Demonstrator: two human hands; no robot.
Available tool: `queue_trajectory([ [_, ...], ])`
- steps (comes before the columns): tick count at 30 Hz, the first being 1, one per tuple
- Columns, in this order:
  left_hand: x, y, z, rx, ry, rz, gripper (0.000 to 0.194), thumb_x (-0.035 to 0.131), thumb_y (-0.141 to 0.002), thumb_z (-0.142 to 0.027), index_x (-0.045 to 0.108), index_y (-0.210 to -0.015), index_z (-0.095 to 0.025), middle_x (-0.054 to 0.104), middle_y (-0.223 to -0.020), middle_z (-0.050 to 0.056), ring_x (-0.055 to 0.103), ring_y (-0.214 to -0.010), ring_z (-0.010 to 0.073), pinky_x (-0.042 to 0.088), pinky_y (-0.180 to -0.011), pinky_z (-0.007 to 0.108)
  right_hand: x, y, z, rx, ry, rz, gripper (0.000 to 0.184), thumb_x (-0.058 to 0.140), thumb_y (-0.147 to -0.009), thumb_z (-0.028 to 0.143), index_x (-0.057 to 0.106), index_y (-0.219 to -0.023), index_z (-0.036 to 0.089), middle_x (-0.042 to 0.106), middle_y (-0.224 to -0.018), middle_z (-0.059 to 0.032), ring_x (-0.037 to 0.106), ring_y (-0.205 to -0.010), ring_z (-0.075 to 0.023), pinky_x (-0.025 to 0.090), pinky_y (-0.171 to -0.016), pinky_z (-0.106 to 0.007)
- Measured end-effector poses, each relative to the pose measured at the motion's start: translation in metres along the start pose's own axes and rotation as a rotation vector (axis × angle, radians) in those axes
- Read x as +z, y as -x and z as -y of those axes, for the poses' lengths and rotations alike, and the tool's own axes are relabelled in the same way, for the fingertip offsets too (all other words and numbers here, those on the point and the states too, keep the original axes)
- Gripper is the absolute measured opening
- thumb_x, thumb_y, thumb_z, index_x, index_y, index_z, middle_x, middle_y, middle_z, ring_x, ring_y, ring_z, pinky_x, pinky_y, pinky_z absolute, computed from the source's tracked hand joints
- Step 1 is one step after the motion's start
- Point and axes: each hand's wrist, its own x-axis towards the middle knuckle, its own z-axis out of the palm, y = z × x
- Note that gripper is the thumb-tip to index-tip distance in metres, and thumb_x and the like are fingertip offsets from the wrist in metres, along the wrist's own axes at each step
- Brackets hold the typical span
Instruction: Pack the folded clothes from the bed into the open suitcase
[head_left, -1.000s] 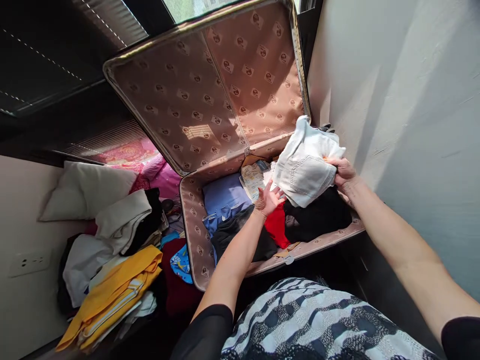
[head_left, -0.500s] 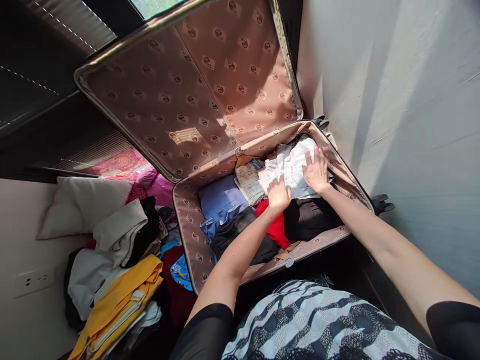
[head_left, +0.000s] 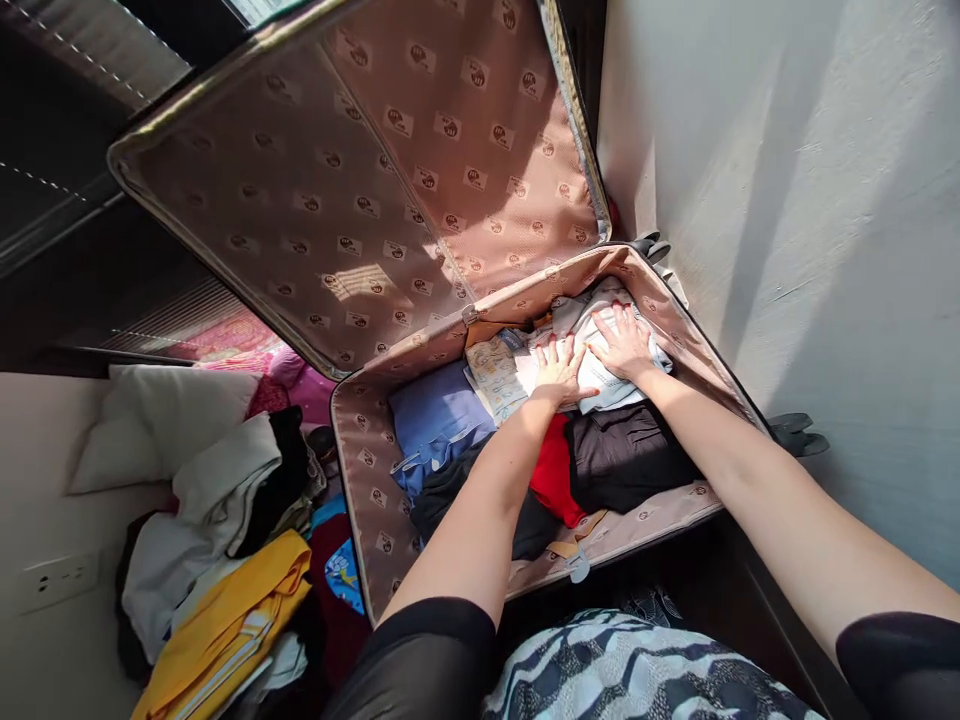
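While the left hand (head_left: 559,375) and right hand (head_left: 626,345) rest palm-down, fingers spread, gripping nothing, the folded white garment (head_left: 619,394) lies directly beneath the right, the nearer hand, reaching toward the left thumb in the open suitcase (head_left: 360,450). Its long axis and pointing cannot be told under the hands.

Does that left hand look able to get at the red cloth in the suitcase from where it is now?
Probably yes: the left hand lies open on pale clothes just beyond the red cloth, which shows uncovered between dark garments, though the left forearm may hide part of it from view.
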Motion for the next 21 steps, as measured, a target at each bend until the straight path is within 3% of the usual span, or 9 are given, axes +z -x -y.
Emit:
queue_trajectory([
  [4,0.003,0.008,-0.016,-0.056,0.06,0.006,0.07,0.109,-0.044,-0.011,0.082,-0.109,-0.018,0.054,-0.169,0.022,0.009,-0.171,0.0572,-0.025,-0.133,0.063,-0.009,0.005,0.0,-0.003,-0.1,0.0,0.079,0.065,-0.088,0.059,0.061,-0.16,0.026,0.034,-0.183,-0.0174,0.018,-0.171,-0.0482,0.012,-0.133,-0.076],
  [7,-0.005,0.037,-0.022,-0.027,0.14,0.001,0.06,0.104,-0.039,0.001,0.079,-0.089,-0.023,0.065,-0.156,0.023,0.018,-0.169,0.0588,-0.016,-0.133,0.071,-0.009,0.024,0.004,-0.062,-0.161,-0.128,0.079,0.061,-0.088,0.058,0.063,-0.16,0.024,0.026,-0.185,-0.0225,0.009,-0.173,-0.051,0.007,-0.13,-0.08],
  [8,-0.01,0.052,-0.021,0.003,0.148,0.005,0.056,0.103,-0.043,0.002,0.078,-0.085,-0.024,0.066,-0.153,0.024,0.024,-0.168,0.0578,-0.009,-0.135,0.071,-0.006,0.03,0.004,-0.065,-0.169,-0.204,0.077,0.06,-0.089,0.06,0.064,-0.16,0.029,0.021,-0.186,-0.0214,0.002,-0.174,-0.0486,0.004,-0.13,-0.078],
  [11,-0.037,0.113,-0.02,0.074,0.161,0.013,0.041,0.102,-0.056,-0.008,0.081,-0.086,-0.024,0.069,-0.147,0.023,0.045,-0.157,0.0559,0.017,-0.134,0.076,0.006,0.041,-0.003,-0.055,-0.234,-0.235,0.079,0.067,-0.081,0.062,0.06,-0.159,0.052,0.012,-0.188,-0.0133,-0.005,-0.175,-0.0397,0.0,-0.128,-0.075],
  [13,-0.064,0.165,-0.023,0.116,0.212,0.001,0.032,0.1,-0.065,-0.017,0.084,-0.092,-0.025,0.071,-0.142,0.02,0.058,-0.146,0.0505,0.032,-0.131,0.072,0.01,0.039,-0.007,-0.011,-0.298,-0.199,0.08,0.073,-0.067,0.062,0.063,-0.147,0.063,0.015,-0.188,-0.0096,-0.007,-0.175,-0.0349,-0.003,-0.126,-0.074],
  [15,-0.099,0.22,-0.022,0.115,0.288,-0.107,0.024,0.095,-0.074,-0.024,0.086,-0.095,-0.027,0.074,-0.135,0.017,0.066,-0.137,0.0428,0.042,-0.129,0.062,0.009,0.03,-0.011,0.05,-0.311,-0.159,0.076,0.073,-0.055,0.066,0.069,-0.131,0.061,0.02,-0.186,-0.0139,-0.007,-0.174,-0.0322,-0.006,-0.125,-0.072],
  [19,-0.188,0.314,0.005,-0.082,0.349,-0.518,0.014,0.086,-0.084,-0.036,0.086,-0.095,-0.027,0.076,-0.119,0.014,0.073,-0.115,0.0328,0.053,-0.117,0.052,-0.004,0.005,-0.01,0.246,-0.216,-0.052,0.076,0.071,-0.038,0.076,0.072,-0.11,0.053,0.024,-0.178,-0.0279,-0.008,-0.173,-0.0347,-0.012,-0.123,-0.063],
  [21,-0.237,0.349,0.032,-0.211,0.313,-0.721,0.013,0.086,-0.082,-0.034,0.085,-0.093,-0.025,0.075,-0.113,0.013,0.071,-0.11,0.0314,0.052,-0.117,0.052,-0.013,0.002,-0.002,0.285,-0.146,-0.007,0.079,0.067,-0.042,0.083,0.073,-0.115,0.054,0.025,-0.174,-0.0323,-0.006,-0.173,-0.037,-0.012,-0.119,-0.066],
])
